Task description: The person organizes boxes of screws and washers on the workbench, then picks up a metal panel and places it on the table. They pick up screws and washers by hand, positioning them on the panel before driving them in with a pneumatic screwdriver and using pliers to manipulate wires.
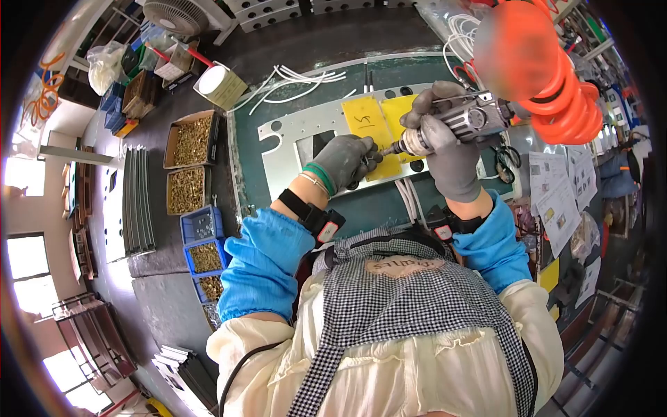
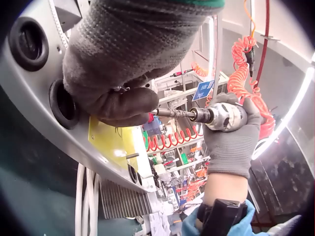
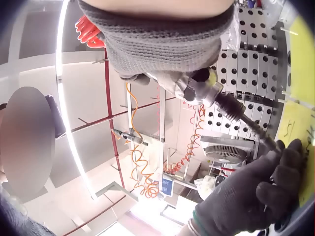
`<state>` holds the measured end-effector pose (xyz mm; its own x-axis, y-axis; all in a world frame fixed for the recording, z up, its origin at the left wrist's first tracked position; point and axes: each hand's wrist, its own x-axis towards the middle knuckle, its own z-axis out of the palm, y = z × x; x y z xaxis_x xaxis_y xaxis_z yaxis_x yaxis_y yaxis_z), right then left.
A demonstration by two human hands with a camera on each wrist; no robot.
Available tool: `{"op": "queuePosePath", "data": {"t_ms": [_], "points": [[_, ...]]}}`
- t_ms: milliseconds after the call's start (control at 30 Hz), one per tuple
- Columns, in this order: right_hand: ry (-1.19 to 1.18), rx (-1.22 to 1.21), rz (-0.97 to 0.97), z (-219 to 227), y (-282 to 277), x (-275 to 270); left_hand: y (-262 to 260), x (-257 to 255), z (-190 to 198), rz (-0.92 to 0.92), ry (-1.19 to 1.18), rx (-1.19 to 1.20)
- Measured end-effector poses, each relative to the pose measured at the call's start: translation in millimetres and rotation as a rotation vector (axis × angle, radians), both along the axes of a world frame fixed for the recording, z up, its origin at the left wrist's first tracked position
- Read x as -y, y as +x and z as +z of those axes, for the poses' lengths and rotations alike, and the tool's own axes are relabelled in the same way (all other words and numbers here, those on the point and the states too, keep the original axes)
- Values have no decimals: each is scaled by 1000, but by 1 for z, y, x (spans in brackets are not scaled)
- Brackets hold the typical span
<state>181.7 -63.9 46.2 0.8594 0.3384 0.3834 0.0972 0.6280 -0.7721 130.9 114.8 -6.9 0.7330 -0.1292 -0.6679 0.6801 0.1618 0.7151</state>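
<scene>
My right hand point(image 1: 450, 156), in a grey glove, grips an air screwdriver point(image 1: 474, 121) with its long bit point(image 2: 173, 113) pointing left. The gloved left hand point(image 1: 342, 161) has its fingers curled at the bit's tip and holds small metal pieces that look like screws point(image 2: 121, 88); the fingers hide most of them. Both hands are over a silver metal panel point(image 1: 283, 167) with round holes, some lined with black grommets point(image 2: 28, 44). Yellow sheets point(image 1: 361, 119) lie on the panel beneath the bit, one with handwriting.
Trays of small brass-coloured parts point(image 1: 191, 141) and blue bins point(image 1: 201, 226) stand to the left. White tubes point(image 1: 295, 80) lie behind the panel, near a white container point(image 1: 219, 85). An orange coiled hose point(image 1: 566, 104) hangs at the right, above paper sheets point(image 1: 556, 191).
</scene>
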Motion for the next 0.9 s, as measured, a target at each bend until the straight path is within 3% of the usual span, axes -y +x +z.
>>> {"op": "queuePosePath", "data": {"t_ms": [167, 300, 333, 433, 467, 567, 633, 700, 733, 833, 900], "points": [[-47, 26, 34, 12, -5, 3, 2, 1, -1, 39, -14, -94], [-81, -194, 215, -3, -20, -2, -1, 2, 9, 8, 14, -16], [-195, -120, 79, -7, -25, -9, -2, 0, 9, 0, 24, -2], [-291, -34, 41, -25, -23, -17, -5, -7, -5, -182, 178, 332], [-283, -87, 83, -19, -24, -17, -6, -7, -5, -190, 191, 325], [-457, 190, 29, -24, -21, -19, -7, -7, -4, -226, 222, 306], [-449, 193, 44, -17, -25, -23, -6, -10, -4, -258, 232, 291], [-415, 173, 69, -13, -31, -30, 2, -16, -52, -398, 521, 572], [-386, 151, 82, -13, -34, -34, 2, -16, -51, -466, 668, 711], [-353, 172, 69, -13, -37, -41, -1, -15, -41, -522, 840, 753], [-353, 173, 54, -12, -38, -42, 1, -14, -53, -402, 653, 639]]}}
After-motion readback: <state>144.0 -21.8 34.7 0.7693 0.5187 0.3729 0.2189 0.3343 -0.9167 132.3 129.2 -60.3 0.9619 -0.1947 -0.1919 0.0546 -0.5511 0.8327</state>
